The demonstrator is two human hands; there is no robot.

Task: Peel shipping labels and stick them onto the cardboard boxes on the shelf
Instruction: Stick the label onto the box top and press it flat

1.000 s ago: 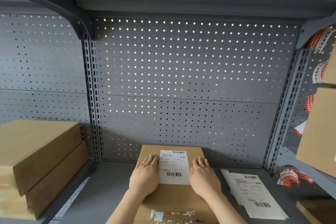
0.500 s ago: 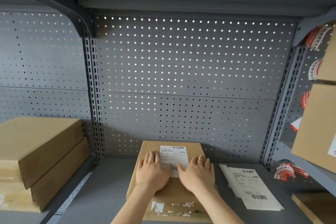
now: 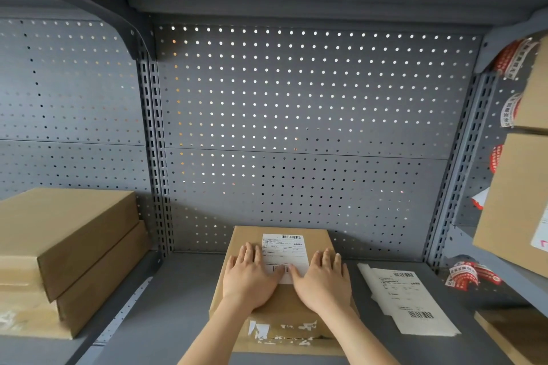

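Observation:
A flat cardboard box (image 3: 281, 308) lies on the grey shelf (image 3: 178, 314) in front of me. A white shipping label (image 3: 284, 250) with barcodes sits on its top. My left hand (image 3: 249, 278) rests flat on the box at the label's left edge, thumb on the lower barcode. My right hand (image 3: 323, 281) lies flat at the label's right edge, thumb touching the label's lower part. Both hands have fingers spread and hold nothing. Torn label remnants mark the box's near edge.
A sheet of labels (image 3: 410, 298) lies on the shelf to the right of the box. Two stacked cardboard boxes (image 3: 65, 255) stand at the left. More boxes (image 3: 516, 210) and red-white tape scraps (image 3: 471, 275) are at the right. Perforated back panel (image 3: 296, 127) behind.
Both hands slid inward over the label from its sides, thumbs coming together on its lower part. The box and the label sheet stayed put.

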